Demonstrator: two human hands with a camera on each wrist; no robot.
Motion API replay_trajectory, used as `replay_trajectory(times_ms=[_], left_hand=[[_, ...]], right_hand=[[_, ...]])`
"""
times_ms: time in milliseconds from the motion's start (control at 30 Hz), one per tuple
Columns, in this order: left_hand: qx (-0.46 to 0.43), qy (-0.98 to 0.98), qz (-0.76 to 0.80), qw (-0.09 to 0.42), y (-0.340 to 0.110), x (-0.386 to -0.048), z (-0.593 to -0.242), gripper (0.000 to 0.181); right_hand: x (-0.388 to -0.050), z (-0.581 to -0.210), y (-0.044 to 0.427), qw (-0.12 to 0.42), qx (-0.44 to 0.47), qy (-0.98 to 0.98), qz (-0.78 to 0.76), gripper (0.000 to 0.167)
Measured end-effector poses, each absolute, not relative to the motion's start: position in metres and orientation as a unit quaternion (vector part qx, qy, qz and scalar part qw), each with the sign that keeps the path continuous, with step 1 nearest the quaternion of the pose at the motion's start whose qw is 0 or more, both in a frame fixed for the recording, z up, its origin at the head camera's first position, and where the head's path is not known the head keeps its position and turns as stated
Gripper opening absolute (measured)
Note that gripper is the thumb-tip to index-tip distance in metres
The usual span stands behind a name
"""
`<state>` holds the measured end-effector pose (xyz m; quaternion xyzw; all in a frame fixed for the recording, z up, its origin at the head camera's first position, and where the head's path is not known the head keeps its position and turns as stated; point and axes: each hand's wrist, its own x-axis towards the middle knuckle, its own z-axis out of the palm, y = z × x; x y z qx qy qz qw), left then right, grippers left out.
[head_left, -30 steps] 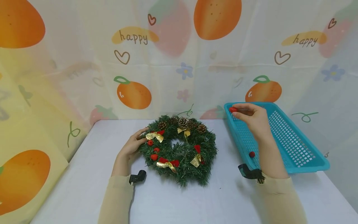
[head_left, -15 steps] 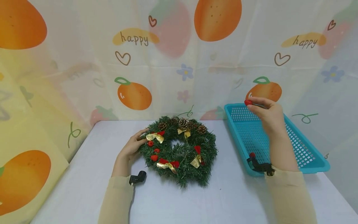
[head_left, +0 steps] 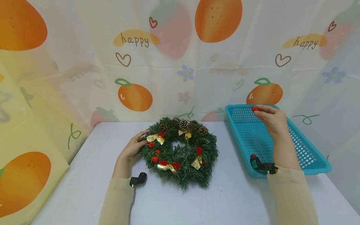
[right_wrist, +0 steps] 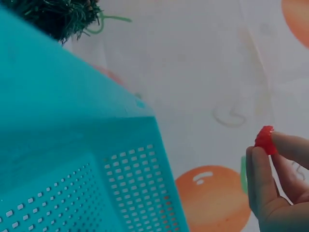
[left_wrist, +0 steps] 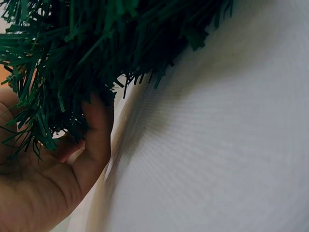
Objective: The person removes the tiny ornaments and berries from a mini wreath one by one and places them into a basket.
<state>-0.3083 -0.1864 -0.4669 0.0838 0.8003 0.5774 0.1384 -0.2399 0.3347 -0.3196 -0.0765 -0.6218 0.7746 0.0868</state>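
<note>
A green Christmas wreath (head_left: 185, 175) lies on the table, dressed with pine cones (head_left: 184, 124), gold-and-red bows (head_left: 168, 166) and red berries (head_left: 155, 159). My left hand (head_left: 131, 149) grips its left edge; in the left wrist view, fingers (left_wrist: 99, 130) curl in under the green sprigs (left_wrist: 96, 48). Over the far part of the blue basket, my right hand (head_left: 273, 121) pinches a small red bumpy berry (right_wrist: 264, 139) between thumb and fingertips. Another dark red berry (head_left: 253, 155) is in the basket's near left corner, partly hidden behind the wrist camera.
The blue perforated plastic basket (head_left: 235, 140) stands on the right of the white-covered table (head_left: 197, 206). Behind the table hangs a fruit-print curtain (head_left: 213, 78). Black cameras (head_left: 138, 179) are strapped at both wrists.
My right hand has moved right, further over the basket, and has dipped slightly since half a second ago, still pinching the berry. The left hand and the wreath stay in place.
</note>
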Motion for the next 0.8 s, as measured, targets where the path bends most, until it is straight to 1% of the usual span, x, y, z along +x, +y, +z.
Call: replay_trajectory(times_ms=[267, 533, 800], left_hand=[[0.086, 0.8, 0.577, 0.139, -0.186, -0.307, -0.466, 0.06], [0.087, 0.803, 0.574, 0.138, -0.187, -0.308, -0.466, 0.059], [0.081, 0.805, 0.572, 0.138, -0.186, -0.307, -0.466, 0.058]], right_hand=[[-0.248, -0.331, 0.345, 0.049, -0.089, -0.626, 0.773, 0.018], [-0.252, -0.339, 0.348, 0.042, -0.112, -0.658, 0.744, 0.024], [-0.253, -0.34, 0.349, 0.038, -0.111, -0.653, 0.748, 0.021]])
